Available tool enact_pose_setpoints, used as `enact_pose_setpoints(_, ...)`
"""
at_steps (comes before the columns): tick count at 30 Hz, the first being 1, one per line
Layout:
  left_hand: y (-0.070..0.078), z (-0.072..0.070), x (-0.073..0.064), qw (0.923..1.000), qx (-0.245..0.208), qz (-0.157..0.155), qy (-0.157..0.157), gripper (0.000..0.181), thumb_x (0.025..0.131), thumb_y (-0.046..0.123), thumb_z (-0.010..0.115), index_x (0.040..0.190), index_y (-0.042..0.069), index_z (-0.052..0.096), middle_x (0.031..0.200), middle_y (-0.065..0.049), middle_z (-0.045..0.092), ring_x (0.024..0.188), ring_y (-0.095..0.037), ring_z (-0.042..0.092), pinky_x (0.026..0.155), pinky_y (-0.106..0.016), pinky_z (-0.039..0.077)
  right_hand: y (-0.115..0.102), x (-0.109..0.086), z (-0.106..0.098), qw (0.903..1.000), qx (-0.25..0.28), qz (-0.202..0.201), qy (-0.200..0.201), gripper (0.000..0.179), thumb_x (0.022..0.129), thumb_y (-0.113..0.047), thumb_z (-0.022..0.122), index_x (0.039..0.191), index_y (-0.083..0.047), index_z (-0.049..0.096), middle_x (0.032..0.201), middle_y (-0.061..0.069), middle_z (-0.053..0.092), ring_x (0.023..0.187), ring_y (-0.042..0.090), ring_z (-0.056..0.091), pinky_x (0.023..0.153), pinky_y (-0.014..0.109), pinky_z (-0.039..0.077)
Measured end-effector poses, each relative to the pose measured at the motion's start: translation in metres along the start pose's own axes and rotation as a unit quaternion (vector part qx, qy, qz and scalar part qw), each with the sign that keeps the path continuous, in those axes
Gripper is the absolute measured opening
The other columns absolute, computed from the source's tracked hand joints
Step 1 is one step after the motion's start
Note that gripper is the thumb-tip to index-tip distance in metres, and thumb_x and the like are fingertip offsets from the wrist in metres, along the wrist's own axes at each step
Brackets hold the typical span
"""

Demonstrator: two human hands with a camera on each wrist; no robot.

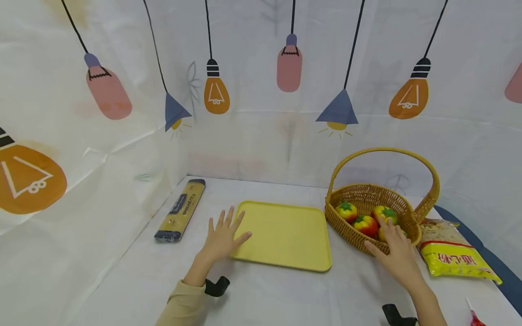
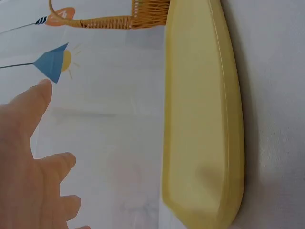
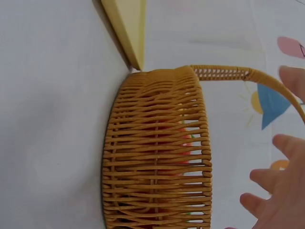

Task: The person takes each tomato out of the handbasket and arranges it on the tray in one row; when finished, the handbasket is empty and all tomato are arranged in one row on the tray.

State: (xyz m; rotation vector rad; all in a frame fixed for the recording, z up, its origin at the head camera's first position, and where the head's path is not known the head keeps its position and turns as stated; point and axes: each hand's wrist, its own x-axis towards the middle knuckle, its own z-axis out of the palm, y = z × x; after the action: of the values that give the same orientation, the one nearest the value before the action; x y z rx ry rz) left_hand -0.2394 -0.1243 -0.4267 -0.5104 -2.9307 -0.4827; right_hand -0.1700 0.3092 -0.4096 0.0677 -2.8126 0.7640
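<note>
My left hand (image 1: 222, 240), fingers spread and holding nothing, hovers by the left edge of a yellow rectangular tray (image 1: 285, 235). In the left wrist view its fingers (image 2: 57, 167) show apart from the tray. My right hand (image 1: 395, 256) is over the front rim of a wicker basket (image 1: 346, 233) with a tall arched handle. Its fingers reach above the basket, loosely extended, with nothing gripped. Inside the basket lie several red-and-yellow, tomato-like fruits (image 1: 365, 225) with green tops, one partly hidden behind the right hand. In the right wrist view, the basket's woven side (image 3: 157, 152) hides most of them.
A pack of spaghetti (image 1: 181, 210) lies left of the tray. Right of the basket is a yellow-and-clear food bag (image 1: 454, 253). A small red object (image 1: 476, 319) shows at the lower right edge. Behind the table hangs a white lamp-print sheet (image 1: 253, 136).
</note>
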Motion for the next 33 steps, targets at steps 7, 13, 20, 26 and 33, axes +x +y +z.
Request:
enact_pose_setpoints(7,-0.014,0.009,0.014,0.9933,-0.087,-0.071,-0.025,0.068,0.093,0.052,0.037,0.147,0.012,0.026,0.149,-0.022,0.02,0.132,-0.046,0.024,0.097,-0.066,0.024,0.007,0.008,-0.014,0.9664,0.252,0.047,-0.022,0.071,0.097,-0.034,0.04,0.149,-0.022,-0.007,0.151,0.023,-0.006,0.135,0.046,-0.008,0.095,0.073,0.001)
enact_pose_setpoints(13,-0.024,0.016,0.014,0.9799,-0.169,-0.103,-0.024,0.066,0.095,0.046,0.039,0.146,0.007,0.026,0.147,-0.026,0.023,0.128,-0.046,0.03,0.1,-0.06,0.027,0.021,0.02,-0.019,0.928,0.367,0.052,-0.035,0.059,0.099,-0.034,0.032,0.148,-0.035,0.0,0.153,0.018,-0.003,0.139,0.036,-0.005,0.101,0.067,-0.004)
enact_pose_setpoints(20,-0.034,0.02,0.015,0.9675,-0.228,-0.109,-0.014,0.064,0.095,0.041,0.042,0.143,0.0,0.029,0.143,-0.027,0.031,0.131,-0.042,0.028,0.105,-0.055,0.023,0.035,0.038,-0.018,0.9193,0.387,0.045,-0.054,0.056,0.099,-0.033,0.031,0.149,-0.031,0.006,0.151,0.003,0.017,0.133,0.015,0.019,0.112,0.035,0.014)
enact_pose_setpoints(26,-0.038,0.025,0.017,0.9535,-0.273,-0.127,-0.013,0.058,0.096,0.033,0.045,0.14,-0.003,0.033,0.132,-0.029,0.044,0.121,-0.045,0.041,0.097,-0.054,0.035,0.042,0.055,-0.021,0.9307,0.357,0.048,-0.063,0.054,0.098,-0.036,0.034,0.149,-0.025,0.017,0.137,-0.005,0.035,0.108,-0.008,0.037,0.096,0.022,0.035)
enact_pose_setpoints(33,-0.042,0.031,0.018,0.9301,-0.323,-0.174,-0.02,0.053,0.095,0.028,0.046,0.138,-0.001,0.038,0.124,-0.027,0.051,0.104,-0.036,0.055,0.08,-0.042,0.049,0.042,0.07,-0.02,0.95,0.287,0.058,-0.107,0.066,0.096,-0.041,0.038,0.147,-0.005,0.016,0.147,0.029,0.017,0.129,0.043,0.021,0.099,0.066,0.017)
